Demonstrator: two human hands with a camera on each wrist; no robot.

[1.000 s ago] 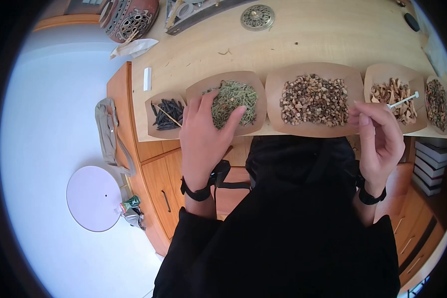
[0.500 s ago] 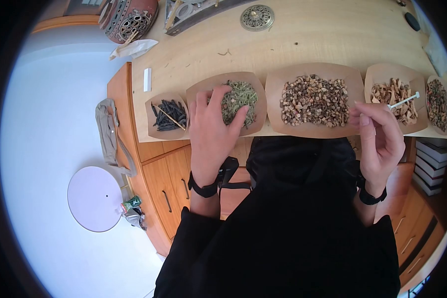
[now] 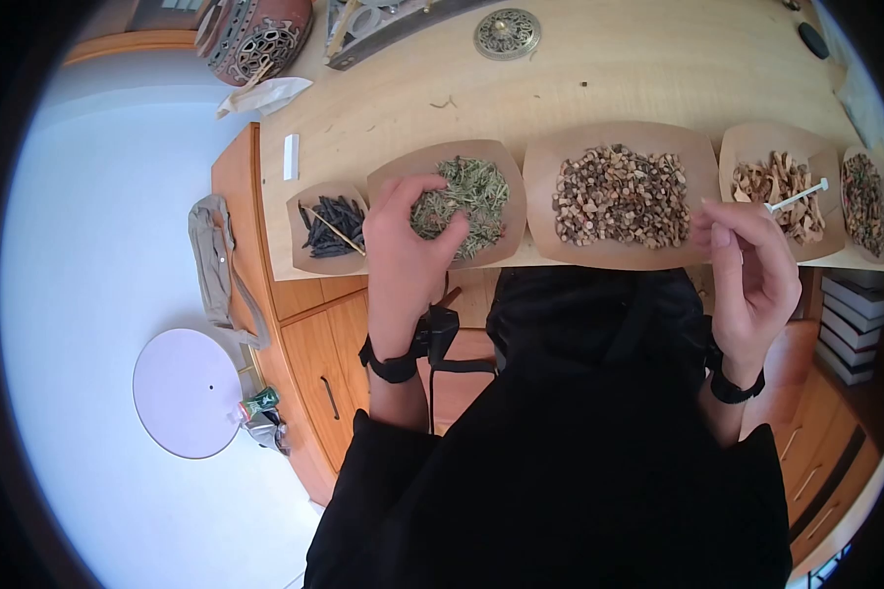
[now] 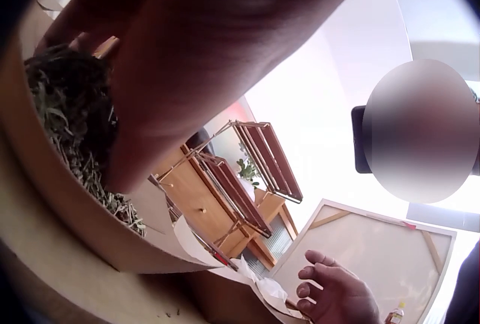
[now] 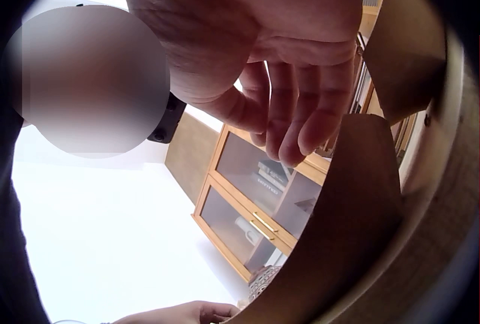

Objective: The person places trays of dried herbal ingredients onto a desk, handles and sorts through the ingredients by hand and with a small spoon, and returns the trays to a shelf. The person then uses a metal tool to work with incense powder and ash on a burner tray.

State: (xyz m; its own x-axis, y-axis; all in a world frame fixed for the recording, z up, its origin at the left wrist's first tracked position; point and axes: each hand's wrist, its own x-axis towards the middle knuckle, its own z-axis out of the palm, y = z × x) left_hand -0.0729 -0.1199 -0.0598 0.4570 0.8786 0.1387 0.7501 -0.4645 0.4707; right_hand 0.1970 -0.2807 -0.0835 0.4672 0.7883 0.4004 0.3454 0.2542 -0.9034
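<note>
My left hand [image 3: 403, 250] reaches into a brown paper tray [image 3: 383, 162] of dried green herb [image 3: 476, 191]. Its fingers are bent and dip into the herb, with the thumb spread apart from them; the left wrist view shows the thumb [image 4: 135, 162] against the heap, the other fingertips partly hidden. My right hand [image 3: 751, 275] hovers at the near edge between two trays, fingers loosely curled with nothing in them. Beside it, a thin white stick [image 3: 801, 196] lies across a tray of pale dried slices [image 3: 771, 182]. A large tray of brown chopped pieces [image 3: 619, 196] stands between the hands.
At the left end, a small tray holds dark strips [image 3: 334, 221] and a thin wooden stick [image 3: 339, 234]. Another tray of mixed bits [image 3: 864, 206] is at the far right. Behind stand an openwork metal lid [image 3: 508, 34], a patterned pot [image 3: 260, 39] and a white block [image 3: 291, 157].
The left hand moved right across the herb, then back left, its fingers now more bent. More of the herb's right side shows. The right hand stays still.
</note>
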